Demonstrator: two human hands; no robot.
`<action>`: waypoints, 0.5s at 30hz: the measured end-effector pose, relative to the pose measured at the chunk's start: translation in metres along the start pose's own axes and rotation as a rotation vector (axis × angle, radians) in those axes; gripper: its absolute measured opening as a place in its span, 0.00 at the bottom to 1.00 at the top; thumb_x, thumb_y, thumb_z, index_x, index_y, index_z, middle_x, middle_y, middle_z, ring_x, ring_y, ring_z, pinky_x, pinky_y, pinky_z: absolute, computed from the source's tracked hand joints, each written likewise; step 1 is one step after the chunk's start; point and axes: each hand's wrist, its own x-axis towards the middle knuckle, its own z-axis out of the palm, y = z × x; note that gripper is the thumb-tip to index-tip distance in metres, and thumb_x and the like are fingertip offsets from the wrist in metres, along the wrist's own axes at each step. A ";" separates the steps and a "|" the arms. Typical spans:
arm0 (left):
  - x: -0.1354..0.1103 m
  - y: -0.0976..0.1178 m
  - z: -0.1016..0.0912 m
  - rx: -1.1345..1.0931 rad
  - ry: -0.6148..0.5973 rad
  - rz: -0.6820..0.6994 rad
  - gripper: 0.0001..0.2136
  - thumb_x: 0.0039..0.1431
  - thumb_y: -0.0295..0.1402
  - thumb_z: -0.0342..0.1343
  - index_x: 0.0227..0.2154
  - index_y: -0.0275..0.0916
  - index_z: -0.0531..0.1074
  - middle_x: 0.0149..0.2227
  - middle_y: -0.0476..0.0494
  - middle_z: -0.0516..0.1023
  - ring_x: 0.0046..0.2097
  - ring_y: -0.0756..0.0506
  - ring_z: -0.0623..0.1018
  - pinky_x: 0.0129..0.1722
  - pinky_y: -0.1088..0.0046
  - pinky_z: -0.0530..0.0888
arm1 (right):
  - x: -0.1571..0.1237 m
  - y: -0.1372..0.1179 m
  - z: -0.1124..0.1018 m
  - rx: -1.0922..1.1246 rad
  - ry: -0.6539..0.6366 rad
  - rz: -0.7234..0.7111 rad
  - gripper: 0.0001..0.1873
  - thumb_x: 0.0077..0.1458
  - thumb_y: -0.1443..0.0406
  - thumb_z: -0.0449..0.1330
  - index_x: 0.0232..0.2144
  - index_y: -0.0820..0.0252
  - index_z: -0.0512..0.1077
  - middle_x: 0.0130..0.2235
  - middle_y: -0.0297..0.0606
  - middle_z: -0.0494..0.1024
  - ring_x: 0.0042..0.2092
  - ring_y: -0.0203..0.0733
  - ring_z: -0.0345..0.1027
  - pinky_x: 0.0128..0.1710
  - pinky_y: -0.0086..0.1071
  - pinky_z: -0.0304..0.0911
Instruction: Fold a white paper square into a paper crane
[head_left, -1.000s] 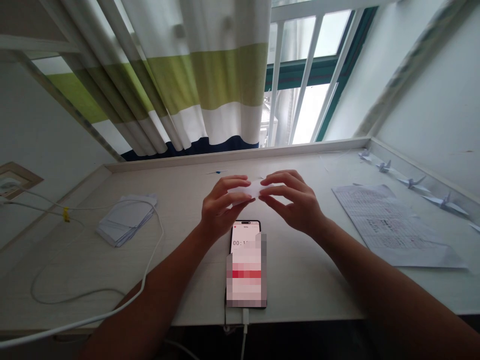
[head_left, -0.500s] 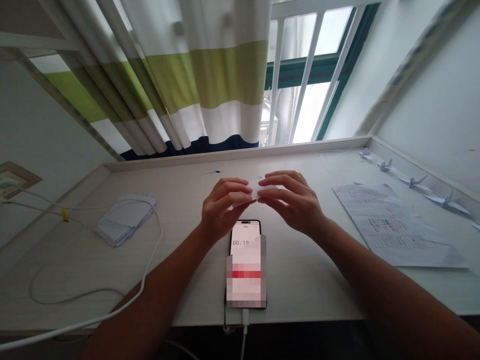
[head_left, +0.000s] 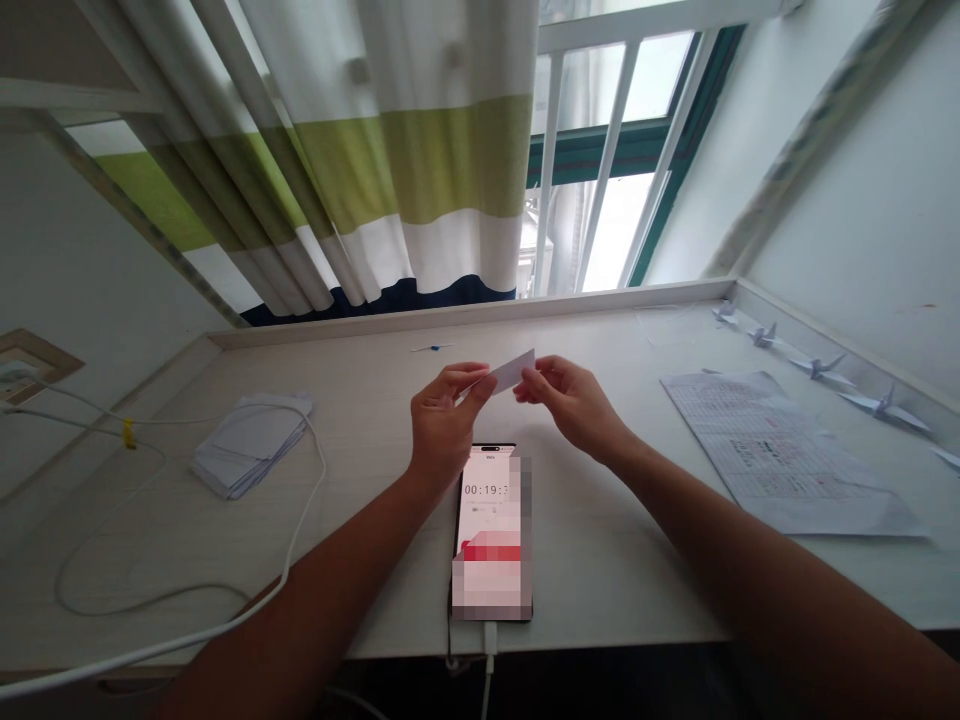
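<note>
A small folded piece of white paper (head_left: 514,372) is held up above the desk, between both hands. My left hand (head_left: 448,410) pinches its left end between thumb and fingers. On the other side, my right hand (head_left: 566,395) has its thumb and curled fingers closed on the right edge. Part of the paper is hidden behind the fingers. Just below the hands lies a phone (head_left: 491,510) with a running timer on its screen, a white cable plugged into its lower end.
A stack of white paper sheets (head_left: 255,440) lies at left, crossed by a white cable (head_left: 319,445). Written sheets (head_left: 780,450) lie at right. Several folded paper cranes (head_left: 885,405) line the right ledge. A small blue-and-white item (head_left: 433,347) rests near the back.
Both hands have turned, thumbs now showing on the near side. The folded paper is tilted up to the right and more of its face is visible.
</note>
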 end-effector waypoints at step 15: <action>0.000 0.007 0.000 -0.190 -0.124 -0.364 0.14 0.56 0.44 0.69 0.36 0.38 0.78 0.36 0.45 0.83 0.39 0.46 0.81 0.39 0.70 0.75 | 0.002 -0.004 0.000 0.358 0.011 0.045 0.21 0.49 0.49 0.75 0.30 0.59 0.77 0.32 0.38 0.82 0.36 0.41 0.76 0.39 0.37 0.74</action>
